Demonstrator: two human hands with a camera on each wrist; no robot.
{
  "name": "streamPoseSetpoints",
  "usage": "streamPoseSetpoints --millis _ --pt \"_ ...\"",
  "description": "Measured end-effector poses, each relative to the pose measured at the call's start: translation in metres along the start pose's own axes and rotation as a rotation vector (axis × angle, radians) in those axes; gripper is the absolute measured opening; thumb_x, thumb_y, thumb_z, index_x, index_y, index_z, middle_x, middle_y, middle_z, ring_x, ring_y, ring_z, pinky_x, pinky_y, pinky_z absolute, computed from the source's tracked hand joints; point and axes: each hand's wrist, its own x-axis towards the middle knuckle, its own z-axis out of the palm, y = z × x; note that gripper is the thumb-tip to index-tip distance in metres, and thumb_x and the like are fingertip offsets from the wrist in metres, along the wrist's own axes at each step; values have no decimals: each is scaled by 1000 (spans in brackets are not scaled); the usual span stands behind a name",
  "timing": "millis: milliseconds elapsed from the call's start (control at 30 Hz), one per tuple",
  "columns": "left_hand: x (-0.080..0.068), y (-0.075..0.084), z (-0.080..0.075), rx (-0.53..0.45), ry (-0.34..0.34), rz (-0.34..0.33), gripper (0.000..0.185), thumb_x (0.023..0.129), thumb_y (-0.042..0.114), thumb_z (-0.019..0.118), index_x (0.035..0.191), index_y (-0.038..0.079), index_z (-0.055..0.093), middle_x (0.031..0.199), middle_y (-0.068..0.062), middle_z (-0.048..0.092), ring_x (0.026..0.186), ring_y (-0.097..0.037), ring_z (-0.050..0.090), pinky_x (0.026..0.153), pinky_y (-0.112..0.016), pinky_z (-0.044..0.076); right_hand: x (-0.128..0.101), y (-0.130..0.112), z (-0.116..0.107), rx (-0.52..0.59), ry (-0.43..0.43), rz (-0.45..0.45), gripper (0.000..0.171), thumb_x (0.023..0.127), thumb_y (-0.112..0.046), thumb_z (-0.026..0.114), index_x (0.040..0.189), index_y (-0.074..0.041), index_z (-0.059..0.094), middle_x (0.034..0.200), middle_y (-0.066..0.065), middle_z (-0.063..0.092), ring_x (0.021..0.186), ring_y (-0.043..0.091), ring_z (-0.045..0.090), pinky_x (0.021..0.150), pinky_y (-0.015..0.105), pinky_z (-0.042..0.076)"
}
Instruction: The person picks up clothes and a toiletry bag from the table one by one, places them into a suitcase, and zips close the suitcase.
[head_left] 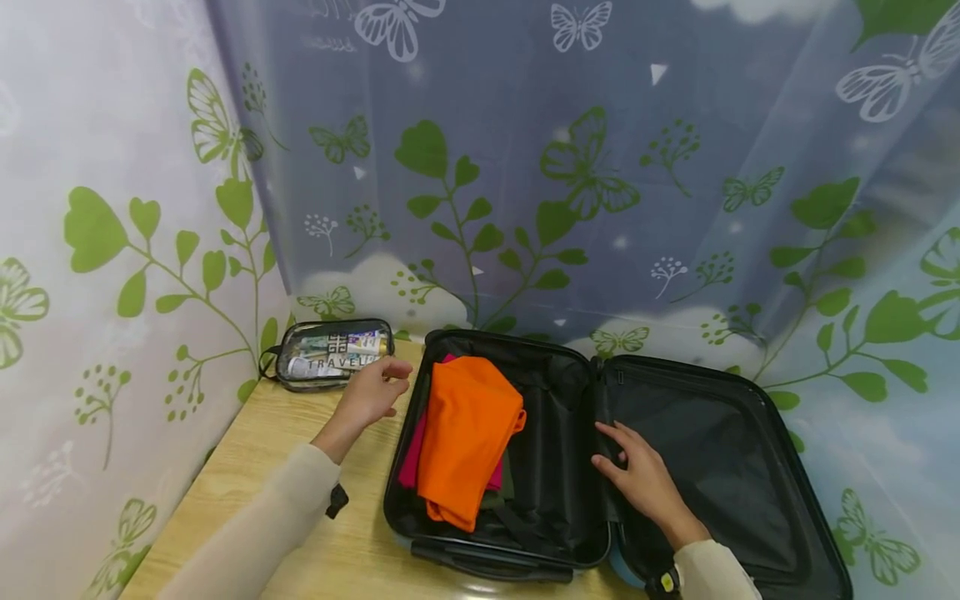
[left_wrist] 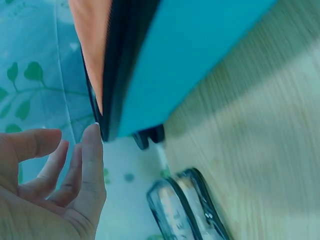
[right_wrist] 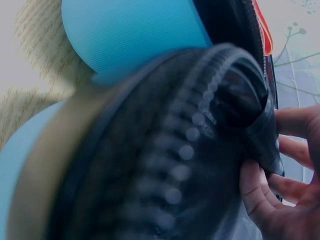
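Note:
An opened black-lined suitcase (head_left: 558, 475) lies on the table, its lid half (head_left: 712, 467) folded out to the right. In the left part of the base, a folded orange garment (head_left: 465, 433) lies over a magenta one (head_left: 412, 454). My left hand (head_left: 367, 396), fingers loosely bent and holding nothing, is between the suitcase's left side and a clear travel pouch (head_left: 333, 354). In the left wrist view its fingertips (left_wrist: 91, 137) are right by the suitcase edge. My right hand (head_left: 641, 475) is over the hinge side, fingers spread; in the right wrist view the fingers (right_wrist: 295, 150) are at the black lining.
The pouch, with small tubes and bottles inside, is at the table's back left corner. Patterned curtains (head_left: 510, 167) hang close behind and on both sides. Wooden tabletop (head_left: 247, 467) shows left of the suitcase. The suitcase handle (head_left: 491, 562) faces the front.

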Motion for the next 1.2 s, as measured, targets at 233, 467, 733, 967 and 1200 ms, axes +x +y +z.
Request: streamPoseSetpoints --millis 233,467,733,967,1200 --pt "0 -18 -15 14 23 -9 29 109 11 63 137 4 70 140 -22 69 120 -37 70 76 -36 67 0 -1 0 1 6 -2 59 105 -26 75 159 -10 56 168 33 41 94 20 58 91 50 51" --pt "0 -26 -25 9 1 -53 28 111 14 60 135 4 69 139 -22 68 120 -39 68 76 -35 66 0 0 0 -1 11 -4 59 105 -25 76 159 -10 57 168 33 41 93 19 58 91 50 51" --pt "2 -36 -30 10 10 -90 28 110 15 60 134 5 70 133 -23 69 118 -37 68 78 -37 66 0 0 0 0 7 -2 59 105 -25 76 159 -10 57 168 33 41 93 19 58 92 51 51" --pt "7 -48 -34 16 10 -130 32 111 18 60 139 4 67 134 -22 69 119 -39 67 77 -35 66 -1 -1 0 2 9 0 59 105 -25 75 159 -10 57 168 33 41 94 20 58 91 50 51" --pt "13 -60 -39 18 28 -143 39 112 22 61 145 1 63 137 -23 69 119 -38 68 78 -36 66 -1 -1 0 5 9 -1 59 105 -25 75 159 -10 56 168 34 40 92 19 57 89 48 50"
